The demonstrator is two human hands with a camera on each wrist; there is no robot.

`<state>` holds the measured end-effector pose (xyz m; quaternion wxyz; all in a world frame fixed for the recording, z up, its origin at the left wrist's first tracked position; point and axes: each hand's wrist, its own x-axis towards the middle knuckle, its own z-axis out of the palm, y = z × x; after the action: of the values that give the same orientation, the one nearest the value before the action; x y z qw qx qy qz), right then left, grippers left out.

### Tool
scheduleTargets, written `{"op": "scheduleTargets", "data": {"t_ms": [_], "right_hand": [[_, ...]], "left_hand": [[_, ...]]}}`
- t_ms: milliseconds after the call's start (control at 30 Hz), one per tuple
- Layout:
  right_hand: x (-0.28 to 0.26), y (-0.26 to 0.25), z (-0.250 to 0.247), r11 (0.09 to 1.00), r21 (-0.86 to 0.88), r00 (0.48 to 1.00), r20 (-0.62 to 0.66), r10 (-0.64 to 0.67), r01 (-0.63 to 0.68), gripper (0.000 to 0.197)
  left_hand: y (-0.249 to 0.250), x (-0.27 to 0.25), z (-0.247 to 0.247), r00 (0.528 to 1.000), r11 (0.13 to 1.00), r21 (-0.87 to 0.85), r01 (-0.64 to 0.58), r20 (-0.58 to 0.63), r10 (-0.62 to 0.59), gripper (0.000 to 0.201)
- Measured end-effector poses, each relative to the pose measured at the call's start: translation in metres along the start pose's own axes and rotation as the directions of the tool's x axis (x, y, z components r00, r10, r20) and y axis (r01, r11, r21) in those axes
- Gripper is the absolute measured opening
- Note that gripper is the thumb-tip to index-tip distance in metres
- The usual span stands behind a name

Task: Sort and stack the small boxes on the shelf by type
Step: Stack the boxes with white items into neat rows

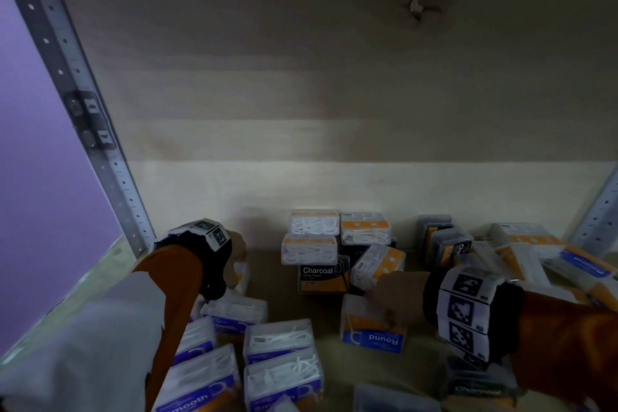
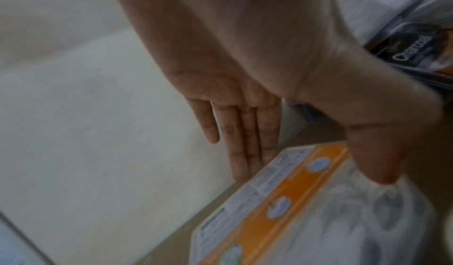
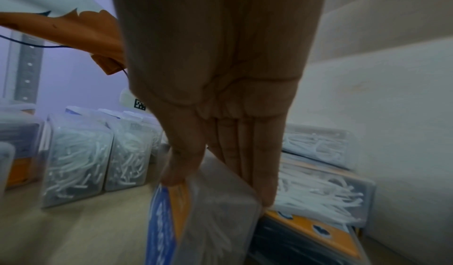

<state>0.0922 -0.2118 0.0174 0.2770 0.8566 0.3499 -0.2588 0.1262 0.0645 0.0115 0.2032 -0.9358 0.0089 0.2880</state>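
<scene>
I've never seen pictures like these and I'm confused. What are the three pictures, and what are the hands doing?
One camera sits on a person's head; one sits on each wrist. There is no machine, only two hands sorting small boxes of floss picks on a wooden shelf. The head view shows both hands. The right hand has its grip on a blue "Round" box, thumb on one side, fingers on the other. The left hand reaches round an orange-striped box; whether it grips is unclear. A black "Charcoal" box stands behind.

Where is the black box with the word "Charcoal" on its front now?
In the head view the black "Charcoal" box stands mid-shelf under a clear box of white picks, just behind the blue "Round" box.
</scene>
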Motion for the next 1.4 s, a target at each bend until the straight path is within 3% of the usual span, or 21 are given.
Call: {"op": "scheduleTargets", "data": {"t_ms": [200, 400, 767, 967, 1167, 1400], "right_hand": [[-0.003, -0.001, -0.002, 0.996, 0.078, 0.999, -0.005, -0.034, 0.034, 0.038], [-0.003, -0.002, -0.001, 0.996, 0.081, 0.999, -0.014, -0.032, 0.034, 0.038], [0.002, 0.0, 0.002, 0.996, 0.082, 0.998, -0.055, -0.036, 0.041, 0.039], [0.003, -0.001, 0.003, 0.998, 0.06, 0.999, -0.047, -0.023, 0.026, 0.038], [0.002, -0.004, 0.002, 0.997, 0.079, 0.999, -0.047, -0.01, 0.013, 0.04], [0.0, -0.007, 0.0, 0.996, 0.084, 0.999, -0.032, 0.014, -0.011, 0.039]], "left_hand": [[-0.018, 0.017, 0.009, 0.996, 0.998, -0.009, -0.062, 0.057, 0.062, 0.045], [-0.052, 0.045, 0.021, 0.999, 0.996, -0.086, -0.037, -0.032, 0.035, 0.04], [-0.031, 0.014, 0.006, 0.988, 0.998, -0.051, -0.029, -0.153, 0.021, 0.045], [-0.03, 0.002, 0.004, 0.996, 0.998, -0.044, -0.039, -0.085, 0.035, 0.055], [-0.026, -0.007, 0.002, 0.993, 0.997, 0.043, -0.058, -0.099, 0.062, 0.054], [-0.031, -0.024, 0.003, 0.986, 0.986, 0.076, -0.148, -0.072, 0.153, 0.057]]}}
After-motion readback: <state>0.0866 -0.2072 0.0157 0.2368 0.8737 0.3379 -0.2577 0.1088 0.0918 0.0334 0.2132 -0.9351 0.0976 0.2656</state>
